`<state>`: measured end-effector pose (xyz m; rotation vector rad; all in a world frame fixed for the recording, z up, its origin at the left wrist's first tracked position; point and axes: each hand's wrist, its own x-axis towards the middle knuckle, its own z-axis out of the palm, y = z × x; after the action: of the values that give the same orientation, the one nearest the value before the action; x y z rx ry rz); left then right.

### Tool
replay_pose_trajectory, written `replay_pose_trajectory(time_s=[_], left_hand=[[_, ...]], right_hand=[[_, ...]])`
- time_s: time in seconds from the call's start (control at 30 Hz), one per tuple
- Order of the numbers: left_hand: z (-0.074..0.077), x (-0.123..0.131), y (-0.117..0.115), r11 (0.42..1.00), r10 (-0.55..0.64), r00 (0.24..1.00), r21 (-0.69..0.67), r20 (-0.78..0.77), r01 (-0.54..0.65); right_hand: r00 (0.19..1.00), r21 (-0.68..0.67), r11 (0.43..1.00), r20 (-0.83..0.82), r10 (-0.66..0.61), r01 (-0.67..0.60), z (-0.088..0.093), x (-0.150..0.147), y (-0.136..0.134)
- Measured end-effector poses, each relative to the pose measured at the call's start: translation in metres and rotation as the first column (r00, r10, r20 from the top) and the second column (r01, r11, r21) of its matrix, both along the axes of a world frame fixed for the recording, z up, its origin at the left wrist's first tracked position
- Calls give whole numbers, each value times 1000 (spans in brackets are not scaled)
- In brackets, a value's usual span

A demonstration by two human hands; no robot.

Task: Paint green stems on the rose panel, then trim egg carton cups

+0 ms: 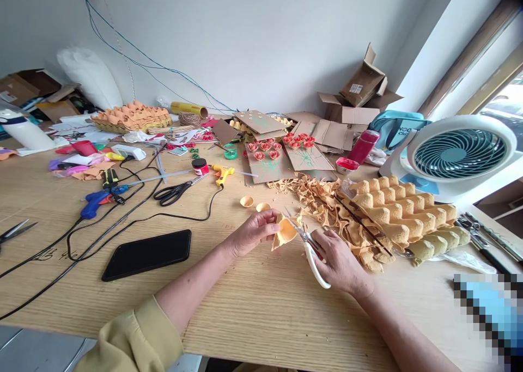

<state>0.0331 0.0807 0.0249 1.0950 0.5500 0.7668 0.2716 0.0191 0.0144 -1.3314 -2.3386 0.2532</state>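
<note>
Person's left hand (259,233) pinches egg-carton cup (287,231), thumb and fingers clamped on its left edge; cup body sits just right of fingertips, between both hands. Right hand (335,260) closed round white-handled scissors (316,268), blades pointing up-left at cup's right edge; can't tell if blades touch. Two small carton cups (247,201) on table (245,317) just beyond left hand. Carton scraps (327,206) beyond right.
</note>
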Motion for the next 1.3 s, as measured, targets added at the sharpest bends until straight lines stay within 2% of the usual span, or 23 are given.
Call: replay_pose_trajectory(time_s=[0.13,0.33,0.47,0.57,0.7,0.8,0.9,1.0,1.1,1.3], left_hand=[[-2,0,0,1000,-17,998,-13,67,17],[-5,1,1,999,-49,995,2,84,49],[-4,1,0,999,-47,990,11,130,45],[-6,5,-1,986,6,997,168,80,-19],[-11,12,-2,863,261,964,457,-44,-213],[-14,13,-4,800,322,942,560,-96,-216],[-12,13,-9,776,334,928,607,-168,-169],[-6,13,-14,768,342,912,627,-227,-132],[-4,13,-16,774,353,906,617,-232,-144],[-11,15,-10,847,286,954,490,-94,-205]], right_hand=[[1000,12,1000,16,-4,4,2,1,-2],[999,10,999,31,-39,39,-3,1,-3],[987,-33,987,-24,-158,157,-6,-2,-3],[970,-76,969,-51,-238,234,-6,-5,-4],[967,-131,961,-48,-250,242,-4,-11,-5],[963,-158,954,-47,-266,256,-2,-14,-4],[967,-143,959,-37,-251,244,-1,-14,-2],[975,-107,971,-33,-219,215,0,-13,-1],[976,-101,973,-44,-214,209,1,-12,-2],[969,-100,974,-117,-216,205,1,-12,-5]])
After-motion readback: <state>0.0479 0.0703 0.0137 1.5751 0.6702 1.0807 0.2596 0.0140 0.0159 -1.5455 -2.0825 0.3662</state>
